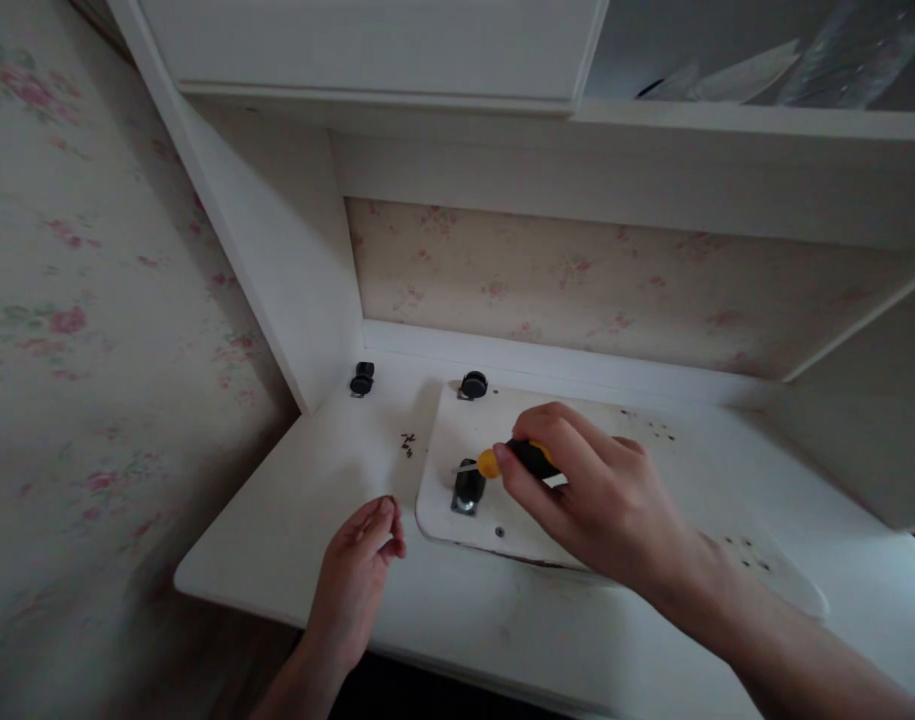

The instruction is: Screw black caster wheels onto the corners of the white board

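Note:
My right hand (pixel 603 490) is wrapped round a yellow and black screwdriver (pixel 533 458), its shaft pointing left. The shaft passes over a black caster wheel (pixel 468 485) with a metal plate, which sits at the near left corner of a white board (pixel 532 520). Whether the tip touches anything I cannot tell. Left of the board, my left hand (pixel 358 565) is closed with thumb and fingers pinched; what it holds, if anything, is hidden. Another caster (pixel 473 385) stands at the board's far left corner. Several small dark screws (pixel 408 443) lie beside the board.
A loose caster (pixel 362 378) lies at the back left of the white desk (pixel 277 540). Groups of holes (pixel 746 553) show at the board's right end. A cabinet (pixel 382 50) overhangs the desk, with a clear plastic item (pixel 851 55) on its shelf. Side panels bound both ends.

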`<act>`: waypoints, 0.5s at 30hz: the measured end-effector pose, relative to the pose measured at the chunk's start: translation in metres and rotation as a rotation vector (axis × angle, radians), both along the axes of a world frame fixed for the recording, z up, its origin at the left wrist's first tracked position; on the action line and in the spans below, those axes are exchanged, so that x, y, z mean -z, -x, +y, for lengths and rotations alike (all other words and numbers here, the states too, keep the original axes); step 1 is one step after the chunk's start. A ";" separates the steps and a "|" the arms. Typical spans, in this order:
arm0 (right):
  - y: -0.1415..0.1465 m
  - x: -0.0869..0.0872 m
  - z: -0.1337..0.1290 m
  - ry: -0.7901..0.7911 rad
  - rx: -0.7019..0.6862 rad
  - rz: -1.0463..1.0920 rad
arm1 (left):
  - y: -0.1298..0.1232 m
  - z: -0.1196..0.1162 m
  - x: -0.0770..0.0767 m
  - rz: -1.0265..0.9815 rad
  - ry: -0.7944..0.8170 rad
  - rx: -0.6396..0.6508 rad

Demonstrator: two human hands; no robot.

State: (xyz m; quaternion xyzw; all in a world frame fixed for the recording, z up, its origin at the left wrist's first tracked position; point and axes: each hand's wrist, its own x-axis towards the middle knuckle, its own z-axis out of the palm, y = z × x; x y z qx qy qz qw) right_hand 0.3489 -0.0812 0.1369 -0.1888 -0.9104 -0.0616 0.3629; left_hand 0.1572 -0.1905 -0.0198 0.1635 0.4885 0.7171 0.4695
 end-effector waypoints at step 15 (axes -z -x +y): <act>-0.018 0.047 -0.036 0.256 0.032 0.607 | 0.000 -0.005 -0.035 -0.755 -0.020 0.015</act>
